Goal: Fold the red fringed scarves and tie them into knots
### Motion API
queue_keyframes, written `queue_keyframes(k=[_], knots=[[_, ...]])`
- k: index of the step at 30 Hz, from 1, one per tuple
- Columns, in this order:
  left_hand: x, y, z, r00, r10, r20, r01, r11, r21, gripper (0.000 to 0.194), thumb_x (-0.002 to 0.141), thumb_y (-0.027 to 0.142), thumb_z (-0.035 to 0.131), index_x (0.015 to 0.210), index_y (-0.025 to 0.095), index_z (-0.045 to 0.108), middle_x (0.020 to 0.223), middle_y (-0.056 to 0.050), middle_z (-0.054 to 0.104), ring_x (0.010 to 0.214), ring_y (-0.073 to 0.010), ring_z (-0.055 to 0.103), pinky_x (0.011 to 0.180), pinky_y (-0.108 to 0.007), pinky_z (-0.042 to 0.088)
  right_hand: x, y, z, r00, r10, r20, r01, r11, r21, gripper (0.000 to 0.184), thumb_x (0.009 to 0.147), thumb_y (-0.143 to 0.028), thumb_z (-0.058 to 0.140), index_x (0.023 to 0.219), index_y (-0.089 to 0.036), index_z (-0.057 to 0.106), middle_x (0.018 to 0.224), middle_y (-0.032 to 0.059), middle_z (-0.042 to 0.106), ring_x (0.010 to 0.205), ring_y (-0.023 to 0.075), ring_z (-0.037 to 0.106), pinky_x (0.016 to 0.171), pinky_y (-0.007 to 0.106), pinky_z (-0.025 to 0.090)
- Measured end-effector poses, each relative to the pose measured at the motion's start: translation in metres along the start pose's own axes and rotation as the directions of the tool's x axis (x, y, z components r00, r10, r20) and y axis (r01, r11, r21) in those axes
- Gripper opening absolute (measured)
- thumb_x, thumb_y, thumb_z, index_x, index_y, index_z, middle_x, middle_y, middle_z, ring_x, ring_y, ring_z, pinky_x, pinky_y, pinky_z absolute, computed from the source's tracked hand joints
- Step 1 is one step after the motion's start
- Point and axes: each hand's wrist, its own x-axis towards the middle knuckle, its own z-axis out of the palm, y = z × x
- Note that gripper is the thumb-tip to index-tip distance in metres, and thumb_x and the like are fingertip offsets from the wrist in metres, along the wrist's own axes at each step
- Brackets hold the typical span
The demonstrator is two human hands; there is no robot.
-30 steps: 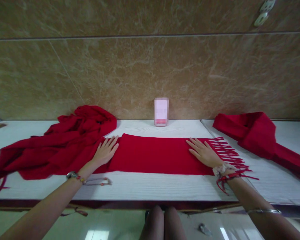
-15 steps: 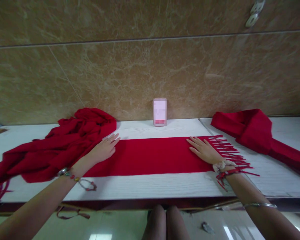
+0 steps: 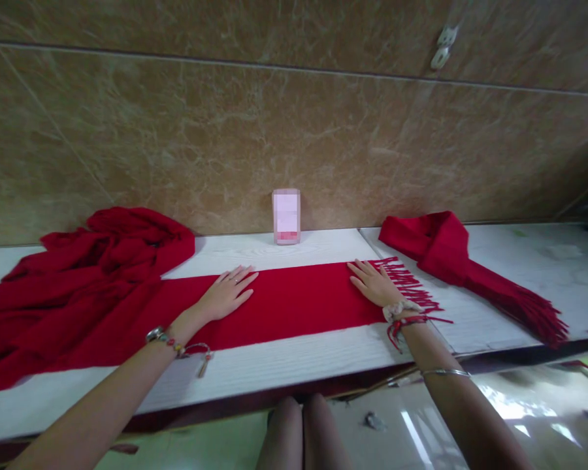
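A red scarf [image 3: 301, 300] lies flat across the white tabletop, its fringe [image 3: 411, 286] spread at the right end. My left hand [image 3: 229, 292] rests palm down on the flat cloth, fingers spread and holding nothing. Near the fringe, my right hand [image 3: 372, 284] also lies flat on the scarf with its fingers apart. To the left the flat cloth runs up to a rumpled heap of red fabric [image 3: 122, 241]; whether they are one piece I cannot tell. Another red scarf [image 3: 445, 258], folded over with a fringed end, lies to the right of my right hand.
A phone-like device [image 3: 287, 219] with a blurred screen leans against the brown marbled wall [image 3: 225, 143]. The white table [image 3: 294, 349] has its front edge just before my knees. A power socket or plug [image 3: 443, 47] is high on the wall.
My view has turned to the right, showing the fringed end of the right scarf. My left hand has moved rightward over the flat scarf, closer to my right hand, which stays near the fringe.
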Motion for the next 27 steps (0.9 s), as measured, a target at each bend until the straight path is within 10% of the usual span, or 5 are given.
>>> queue_keyframes(k=[11,22,27], knots=[[0.044,0.048,-0.010,0.992,-0.013,-0.122,0.012,1.000,-0.010,0.047,0.089,0.030,0.027,0.134,0.019,0.036,0.144,-0.006,0.027,0.132,-0.0223,0.024,0.104,-0.043,0.025,-0.002,-0.100,-0.007,0.929,-0.367,-0.048,0.370,0.918,0.143,0.053,0.090,-0.044,0.030,0.136,-0.016,0.031,0.143,0.0099,0.029,0.133,0.0242,0.021,0.105,0.053,0.019],[0.042,0.048,-0.002,0.999,-0.035,-0.032,0.035,0.999,-0.013,0.048,0.090,0.034,0.027,0.136,0.021,0.033,0.143,-0.005,0.029,0.132,-0.0227,0.023,0.105,-0.044,0.022,-0.012,0.043,0.007,0.999,0.016,-0.052,-0.017,0.999,-0.031,0.047,0.090,-0.032,0.027,0.132,-0.013,0.038,0.139,0.0143,0.035,0.130,0.0262,0.028,0.101,0.051,0.028],[0.041,0.051,-0.003,0.993,-0.061,-0.099,0.056,0.997,-0.056,0.049,0.089,0.033,0.030,0.136,0.019,0.033,0.144,-0.006,0.028,0.132,-0.0213,0.023,0.106,-0.043,0.020,-0.002,-0.001,-0.002,0.992,0.030,-0.125,-0.025,0.999,0.040,0.050,0.090,-0.030,0.027,0.133,-0.005,0.035,0.140,0.0176,0.032,0.131,0.0258,0.026,0.104,0.047,0.023]])
